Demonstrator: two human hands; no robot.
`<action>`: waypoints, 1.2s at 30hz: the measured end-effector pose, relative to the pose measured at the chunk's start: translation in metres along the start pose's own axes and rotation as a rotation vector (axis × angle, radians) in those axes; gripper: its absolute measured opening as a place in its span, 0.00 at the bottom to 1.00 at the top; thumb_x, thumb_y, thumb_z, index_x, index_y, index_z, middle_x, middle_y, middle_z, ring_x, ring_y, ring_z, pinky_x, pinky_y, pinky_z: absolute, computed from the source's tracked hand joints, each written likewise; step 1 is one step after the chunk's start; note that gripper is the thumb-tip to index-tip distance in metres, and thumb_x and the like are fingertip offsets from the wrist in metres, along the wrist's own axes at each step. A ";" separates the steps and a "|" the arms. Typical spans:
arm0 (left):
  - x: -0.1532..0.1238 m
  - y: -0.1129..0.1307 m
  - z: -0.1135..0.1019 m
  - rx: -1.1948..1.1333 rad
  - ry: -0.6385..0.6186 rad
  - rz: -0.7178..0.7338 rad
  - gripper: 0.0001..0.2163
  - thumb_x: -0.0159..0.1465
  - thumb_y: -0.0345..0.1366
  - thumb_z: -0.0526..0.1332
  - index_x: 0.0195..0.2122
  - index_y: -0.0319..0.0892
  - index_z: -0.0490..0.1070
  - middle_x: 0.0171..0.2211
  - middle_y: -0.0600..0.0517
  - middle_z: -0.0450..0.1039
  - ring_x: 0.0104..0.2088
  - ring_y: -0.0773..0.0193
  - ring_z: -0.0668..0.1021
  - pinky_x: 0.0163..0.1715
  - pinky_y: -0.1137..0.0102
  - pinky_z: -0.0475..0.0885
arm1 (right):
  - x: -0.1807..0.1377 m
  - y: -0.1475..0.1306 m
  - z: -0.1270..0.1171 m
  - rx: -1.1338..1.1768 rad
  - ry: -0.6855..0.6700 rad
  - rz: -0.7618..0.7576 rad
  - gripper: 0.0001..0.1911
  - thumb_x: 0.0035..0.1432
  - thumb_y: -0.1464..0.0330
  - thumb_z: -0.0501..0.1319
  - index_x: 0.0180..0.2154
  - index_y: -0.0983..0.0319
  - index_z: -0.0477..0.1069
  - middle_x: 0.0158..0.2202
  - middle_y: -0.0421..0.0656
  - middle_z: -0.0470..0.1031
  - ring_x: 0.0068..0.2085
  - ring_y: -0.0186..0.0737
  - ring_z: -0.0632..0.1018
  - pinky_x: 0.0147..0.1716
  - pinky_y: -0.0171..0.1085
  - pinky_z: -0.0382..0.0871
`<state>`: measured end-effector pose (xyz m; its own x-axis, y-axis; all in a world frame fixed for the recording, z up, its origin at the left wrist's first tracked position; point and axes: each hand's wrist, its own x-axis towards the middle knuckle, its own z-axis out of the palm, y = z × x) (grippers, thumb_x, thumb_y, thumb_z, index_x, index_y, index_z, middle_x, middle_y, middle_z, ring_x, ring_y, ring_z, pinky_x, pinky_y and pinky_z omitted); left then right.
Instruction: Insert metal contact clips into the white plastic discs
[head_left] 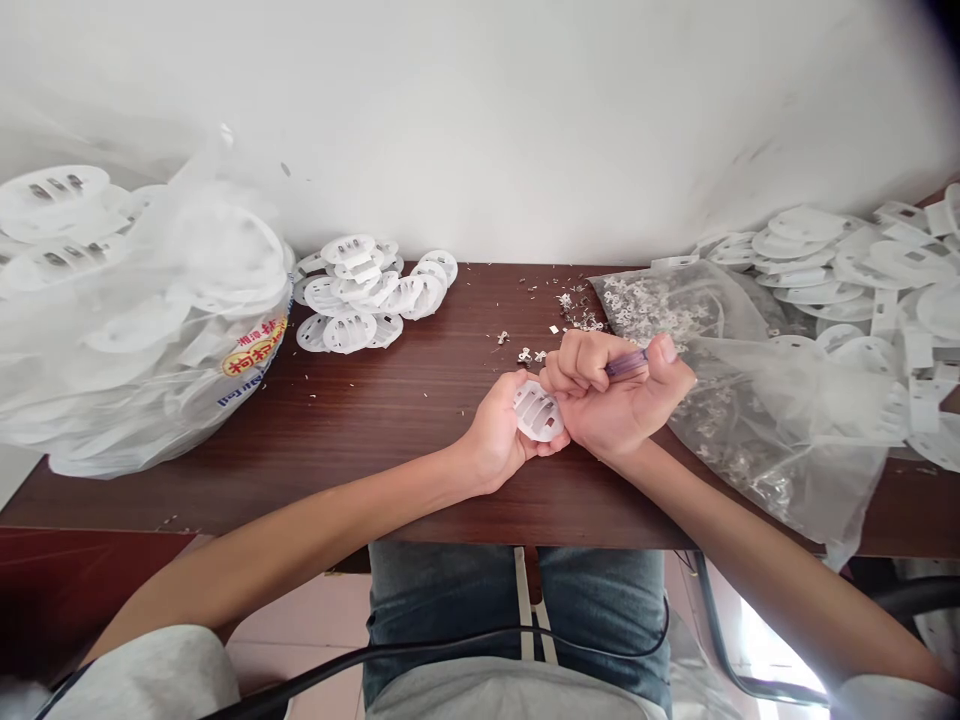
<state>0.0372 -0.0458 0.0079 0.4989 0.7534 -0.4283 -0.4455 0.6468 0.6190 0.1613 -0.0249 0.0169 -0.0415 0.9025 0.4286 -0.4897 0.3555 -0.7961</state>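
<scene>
My left hand [499,435] grips a round white plastic disc [537,412] by its edge, thumb on top and fingers beneath. Slots run across the disc's face. Over the disc's right side, my right hand [611,395] is closed around a tool with a translucent purple handle [627,365]. The tool's working end is hidden behind my fingers. Just beyond my hands, a few small metal clips [531,356] lie on the brown table [375,410].
At left bulges a clear plastic bag [150,370] of white discs. Stacked discs [360,290] stand at the back. To the right, a plastic bag of small metal parts [667,305] lies beside a heap of white plastic pieces [840,260]. A black cable [450,640] crosses my lap.
</scene>
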 end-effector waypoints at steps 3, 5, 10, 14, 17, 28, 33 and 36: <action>0.000 -0.001 0.001 0.012 0.024 0.011 0.20 0.75 0.42 0.45 0.32 0.40 0.68 0.22 0.47 0.71 0.20 0.61 0.74 0.20 0.71 0.63 | -0.001 0.003 0.000 0.022 0.002 0.011 0.37 0.64 0.35 0.52 0.18 0.55 0.52 0.18 0.36 0.47 0.20 0.36 0.51 0.20 0.40 0.50; 0.000 -0.001 0.001 0.017 0.036 0.020 0.21 0.75 0.42 0.43 0.32 0.40 0.69 0.22 0.47 0.71 0.19 0.61 0.74 0.19 0.72 0.63 | -0.001 0.005 0.000 0.045 0.005 0.013 0.36 0.64 0.36 0.52 0.18 0.55 0.52 0.19 0.36 0.48 0.20 0.35 0.50 0.19 0.40 0.50; -0.002 -0.002 0.003 -0.005 0.042 0.018 0.23 0.76 0.42 0.42 0.30 0.39 0.70 0.22 0.46 0.71 0.20 0.61 0.75 0.20 0.71 0.64 | 0.003 0.002 0.000 0.081 0.019 0.055 0.37 0.63 0.35 0.53 0.18 0.55 0.52 0.18 0.36 0.48 0.19 0.34 0.51 0.18 0.38 0.49; -0.002 0.000 0.005 -0.061 0.071 0.015 0.23 0.76 0.42 0.43 0.32 0.38 0.71 0.24 0.46 0.72 0.21 0.61 0.76 0.21 0.70 0.66 | 0.008 -0.007 -0.002 0.120 0.049 0.112 0.38 0.62 0.34 0.54 0.18 0.56 0.53 0.18 0.35 0.48 0.19 0.33 0.51 0.18 0.37 0.49; -0.001 0.004 0.004 -0.072 0.099 -0.014 0.23 0.76 0.42 0.43 0.34 0.37 0.72 0.26 0.45 0.74 0.22 0.60 0.76 0.22 0.70 0.66 | 0.010 -0.011 -0.001 0.162 0.044 0.130 0.38 0.63 0.35 0.55 0.18 0.57 0.52 0.19 0.35 0.49 0.18 0.32 0.52 0.18 0.37 0.49; 0.002 0.004 0.002 -0.014 0.073 -0.009 0.24 0.76 0.45 0.43 0.34 0.38 0.73 0.25 0.46 0.72 0.24 0.60 0.77 0.24 0.70 0.69 | 0.007 -0.009 -0.001 0.146 0.106 0.210 0.37 0.64 0.37 0.56 0.17 0.56 0.52 0.19 0.36 0.50 0.19 0.33 0.52 0.18 0.37 0.50; 0.001 0.004 0.004 0.010 0.094 0.000 0.25 0.76 0.45 0.42 0.33 0.38 0.73 0.24 0.47 0.71 0.22 0.61 0.77 0.23 0.70 0.68 | 0.006 -0.005 0.000 0.077 0.081 0.191 0.38 0.63 0.34 0.54 0.17 0.56 0.51 0.19 0.37 0.50 0.19 0.33 0.53 0.19 0.38 0.51; 0.001 0.004 0.005 0.027 0.096 0.007 0.25 0.76 0.45 0.42 0.32 0.38 0.73 0.24 0.47 0.71 0.22 0.61 0.76 0.23 0.70 0.68 | 0.006 -0.005 0.001 0.032 0.057 0.177 0.39 0.62 0.33 0.53 0.16 0.56 0.52 0.18 0.37 0.49 0.19 0.34 0.53 0.19 0.38 0.51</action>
<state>0.0394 -0.0423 0.0131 0.4217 0.7664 -0.4845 -0.4275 0.6393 0.6392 0.1624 -0.0216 0.0234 -0.0804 0.9630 0.2571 -0.5062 0.1828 -0.8428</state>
